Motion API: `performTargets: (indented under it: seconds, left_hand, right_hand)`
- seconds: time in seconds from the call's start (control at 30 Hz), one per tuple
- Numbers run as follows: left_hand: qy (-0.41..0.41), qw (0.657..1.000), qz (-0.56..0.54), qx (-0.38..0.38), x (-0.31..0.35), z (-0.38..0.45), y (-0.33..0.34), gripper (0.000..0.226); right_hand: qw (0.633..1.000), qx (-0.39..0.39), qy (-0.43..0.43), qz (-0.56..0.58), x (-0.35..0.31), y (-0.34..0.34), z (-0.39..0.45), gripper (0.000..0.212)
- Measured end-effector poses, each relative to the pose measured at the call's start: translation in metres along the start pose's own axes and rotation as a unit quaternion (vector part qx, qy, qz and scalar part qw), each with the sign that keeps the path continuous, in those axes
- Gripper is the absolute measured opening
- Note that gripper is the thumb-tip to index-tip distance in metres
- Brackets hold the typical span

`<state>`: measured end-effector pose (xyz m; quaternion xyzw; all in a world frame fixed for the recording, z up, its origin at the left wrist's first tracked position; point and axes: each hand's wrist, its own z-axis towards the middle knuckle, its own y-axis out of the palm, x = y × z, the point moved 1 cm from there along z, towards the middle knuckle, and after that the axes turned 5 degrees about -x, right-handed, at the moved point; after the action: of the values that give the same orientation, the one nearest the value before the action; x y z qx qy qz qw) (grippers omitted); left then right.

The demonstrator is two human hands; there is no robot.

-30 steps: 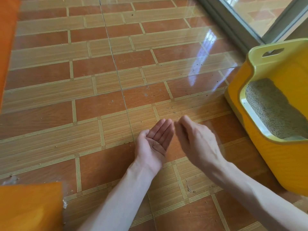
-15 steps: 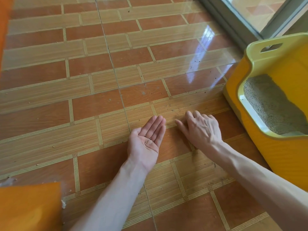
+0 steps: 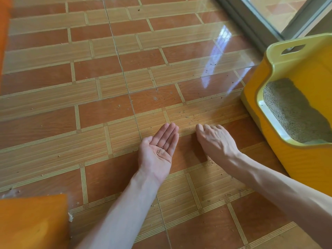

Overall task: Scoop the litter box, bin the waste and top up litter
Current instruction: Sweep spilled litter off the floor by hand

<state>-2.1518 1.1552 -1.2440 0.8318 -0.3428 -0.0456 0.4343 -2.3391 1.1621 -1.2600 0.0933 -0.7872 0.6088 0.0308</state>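
here the yellow litter box stands on the tiled floor at the right edge of the view, its grey litter heaped inside against the far wall and sloping down toward the low front rim. just beside it, to its left, the right hand lies palm down on the floor with its fingers spread and relaxed, gripping nothing. near that, the left hand is turned palm up, fingers straight and together, released, with a few litter grains resting in the hollow of the palm. more loose grains are scattered over the tiles ahead of both hands. an orange surface fills the lower left corner, and a grey door frame runs behind the box.
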Motion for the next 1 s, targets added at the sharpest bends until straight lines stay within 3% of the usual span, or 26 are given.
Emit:
performTargets:
  seconds: [0.1, 0.2, 0.3, 0.4, 0.57, 0.7, 0.83, 1.0]
  left_hand:
    - [0.003, 1.0, 0.003, 0.009, -0.001, 0.001, -0.002, 0.054]
    - [0.004, 1.0, 0.011, 0.018, -0.007, 0.004, -0.006, 0.054]
    - [-0.003, 0.999, 0.026, 0.034, -0.014, 0.007, -0.008, 0.054]
    - [-0.024, 0.998, 0.051, 0.042, -0.021, 0.007, -0.007, 0.052]
    - [-0.07, 0.994, 0.077, 0.03, -0.033, 0.01, -0.012, 0.052]
    - [-0.09, 0.993, 0.068, 0.021, -0.037, 0.005, -0.003, 0.052]
    - [-0.07, 0.994, 0.082, 0.006, -0.045, -0.01, 0.0, 0.053]
    - [-0.061, 0.997, 0.055, -0.011, -0.064, -0.031, -0.006, 0.054]
  right_hand:
    - [0.993, -0.013, 0.052, 0.102, -0.002, -0.005, -0.004, 0.019]
    - [0.973, 0.038, 0.074, 0.214, -0.011, -0.017, -0.014, 0.026]
    - [0.954, 0.095, 0.037, 0.281, -0.03, -0.041, -0.026, 0.029]
    - [0.944, 0.093, -0.01, 0.317, -0.05, -0.056, -0.035, 0.028]
    - [0.949, 0.077, -0.033, 0.304, -0.058, -0.057, -0.044, 0.021]
    - [0.943, 0.109, -0.034, 0.311, -0.047, -0.056, -0.057, 0.018]
    - [0.939, 0.157, 0.009, 0.305, -0.027, -0.048, -0.085, 0.025]
    - [0.96, 0.13, 0.08, 0.233, -0.006, -0.007, -0.131, 0.032]
